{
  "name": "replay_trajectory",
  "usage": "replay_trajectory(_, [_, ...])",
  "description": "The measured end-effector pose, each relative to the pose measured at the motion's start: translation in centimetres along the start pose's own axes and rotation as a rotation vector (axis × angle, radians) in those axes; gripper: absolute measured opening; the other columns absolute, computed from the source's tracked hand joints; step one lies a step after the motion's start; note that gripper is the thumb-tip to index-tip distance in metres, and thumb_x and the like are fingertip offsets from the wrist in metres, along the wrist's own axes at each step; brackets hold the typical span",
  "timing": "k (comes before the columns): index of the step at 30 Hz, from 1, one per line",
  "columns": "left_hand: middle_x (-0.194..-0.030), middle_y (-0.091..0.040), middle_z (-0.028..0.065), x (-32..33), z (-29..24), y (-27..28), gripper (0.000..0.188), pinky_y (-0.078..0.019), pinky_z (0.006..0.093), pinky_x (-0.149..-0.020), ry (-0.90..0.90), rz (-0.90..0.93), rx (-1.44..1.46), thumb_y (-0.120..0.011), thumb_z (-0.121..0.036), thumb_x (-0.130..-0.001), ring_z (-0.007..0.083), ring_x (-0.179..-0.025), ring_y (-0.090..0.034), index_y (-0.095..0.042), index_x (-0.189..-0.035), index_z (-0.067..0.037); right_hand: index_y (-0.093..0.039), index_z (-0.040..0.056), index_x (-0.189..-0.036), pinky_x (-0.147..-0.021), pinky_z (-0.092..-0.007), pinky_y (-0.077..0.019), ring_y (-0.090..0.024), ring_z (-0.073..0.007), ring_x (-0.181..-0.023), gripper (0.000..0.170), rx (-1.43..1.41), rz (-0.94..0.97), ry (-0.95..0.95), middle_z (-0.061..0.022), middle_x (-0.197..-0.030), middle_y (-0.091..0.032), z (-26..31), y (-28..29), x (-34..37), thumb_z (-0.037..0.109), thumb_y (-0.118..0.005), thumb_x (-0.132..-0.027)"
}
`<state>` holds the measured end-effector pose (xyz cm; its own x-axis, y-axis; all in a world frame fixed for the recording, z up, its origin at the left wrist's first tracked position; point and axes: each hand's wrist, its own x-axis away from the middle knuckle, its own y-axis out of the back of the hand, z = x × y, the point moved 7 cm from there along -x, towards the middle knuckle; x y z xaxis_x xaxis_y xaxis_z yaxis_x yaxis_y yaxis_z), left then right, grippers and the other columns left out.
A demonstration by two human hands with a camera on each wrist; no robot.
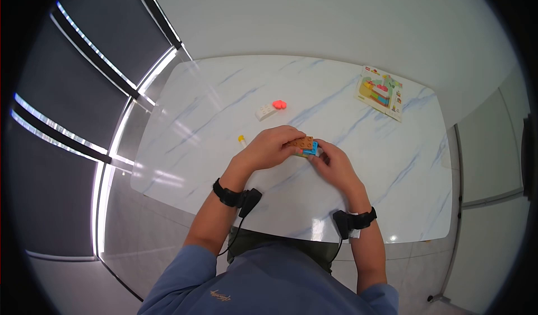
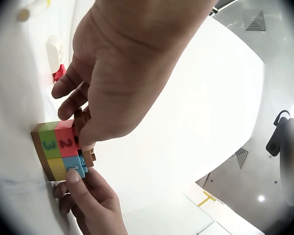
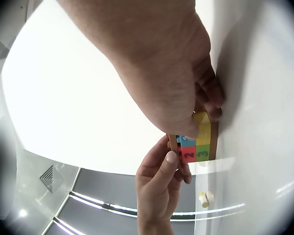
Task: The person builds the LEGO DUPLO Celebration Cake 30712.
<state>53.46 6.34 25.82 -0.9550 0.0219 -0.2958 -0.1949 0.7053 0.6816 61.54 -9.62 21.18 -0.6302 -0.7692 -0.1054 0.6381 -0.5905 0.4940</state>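
Fingers of left hand (image 1: 272, 148) pinching brown brick (image 1: 303, 142), right hand (image 1: 338, 169) gripping numbered stack (image 2: 50, 139), yellow block (image 3: 204, 132) partly thumb-covered

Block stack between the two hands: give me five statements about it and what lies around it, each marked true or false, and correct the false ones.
1. The left hand holds the upper brown brick. True.
2. The blue block bears a 3. False: the blue block bears a 1; the green block bears the 3.
3. The red block bears a 2. True.
4. The right hand is clear of the stack. False: the right hand holds it, thumb on the blue block.
5. The booklet lies at the person's left. False: the booklet lies at the far right of the table.
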Motion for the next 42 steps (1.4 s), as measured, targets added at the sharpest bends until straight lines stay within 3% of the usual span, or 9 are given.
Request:
replay_trajectory(7, [-0.112, -0.074, 0.0098, 0.0, -0.1, 0.0, 0.036, -0.0558, 0.0359, -0.083, 0.082, 0.029, 0.034, -0.075, -0.009, -0.091, 0.0268, -0.095, -0.071, -0.069, -0.126, -0.006, -0.063, 0.0019, -0.133, -0.07, -0.0354, -0.0514, -0.062, -0.0226, -0.073, 0.043, 0.009, -0.015, 0.005, -0.0143, -0.096, -0.068, 0.4, 0.3, 0.2, 0.015, -0.072, -0.093])
replay_trajectory(13, [-0.113, -0.074, 0.0094, -0.5, -1.0, -0.5, 0.035, -0.0561, 0.0364, -0.083, 0.005, 0.025, 0.01, -0.073, -0.006, -0.091, 0.0264, -0.096, -0.071, -0.069, -0.126, -0.006, -0.063, 0.0028, -0.133, -0.07, -0.0356, -0.0514, -0.061, -0.0228, -0.072, 0.043, 0.006, -0.012, 0.014, -0.0145, -0.096, -0.068, 0.2, 0.2, 0.1, 0.015, -0.072, -0.093])
replay_trajectory(22, [-0.113, -0.074, 0.0098, -0.6, -0.7, -1.0, 0.034, -0.0561, 0.0367, -0.085, 0.069, 0.059, -0.008, -0.071, -0.004, -0.09, 0.028, -0.097, -0.071, -0.069, -0.125, -0.007, -0.059, 0.0042, -0.14, -0.069, -0.0343, -0.0522, -0.063, -0.0209, -0.073, 0.05, -0.017, -0.003, -0.036, -0.0137, -0.104, -0.071, -0.1, 0.3, 0.2, 0.014, -0.073, -0.092])
replay_trajectory(27, [-0.113, -0.074, 0.0103, -0.4, -0.6, -1.2, 0.033, -0.0562, 0.0382, -0.086, 0.081, 0.029, 0.0, -0.07, -0.005, -0.091, 0.0301, -0.098, -0.071, -0.069, -0.124, -0.007, -0.053, 0.0066, -0.148, -0.07, -0.0325, -0.0529, -0.063, -0.0198, -0.073, 0.059, 0.003, -0.024, -0.008, -0.0126, -0.11, -0.071, -0.3, 0.0, 0.0, 0.012, -0.073, -0.093])
replay_trajectory(37, [-0.111, -0.074, 0.013, 0.0, -0.3, -1.7, 0.034, -0.0561, 0.0389, -0.083, -0.002, -0.095, 0.047, -0.074, -0.012, -0.091, 0.0307, -0.093, -0.07, -0.069, -0.124, -0.004, -0.054, 0.0097, -0.15, -0.07, -0.0302, -0.0531, -0.061, -0.0171, -0.073, 0.058, 0.016, -0.065, 0.021, -0.0121, -0.112, -0.069, -0.3, -0.1, -0.1, 0.008, -0.07, -0.094])
replay_trajectory(40, [-0.108, -0.074, 0.0132, 0.0, 0.1, -0.6, 0.037, -0.056, 0.0381, -0.082, 0.133, -0.002, 0.081, -0.077, -0.019, -0.091, 0.0301, -0.088, -0.07, -0.07, -0.123, -0.003, -0.055, 0.0097, -0.15, -0.07, -0.0294, -0.053, -0.061, -0.0158, -0.073, 0.057, 0.04, -0.059, 0.009, -0.0119, -0.112, -0.069, -0.2, 0.0, 0.0, 0.007, -0.071, -0.095])
replay_trajectory(42, [-0.115, -0.072, 0.0134, -0.2, 1.8, 0.4, 0.042, -0.0555, 0.0391, -0.086, 0.263, -0.067, -0.023, -0.078, -0.023, -0.089, 0.0303, -0.096, -0.069, -0.068, -0.126, -0.004, -0.055, 0.0097, -0.149, -0.071, -0.0294, -0.0531, -0.062, -0.0154, -0.074, 0.057, 0.043, -0.052, 0.004, -0.0119, -0.112, -0.069, -0.5, 0.0, 0.1, 0.008, -0.071, -0.095])
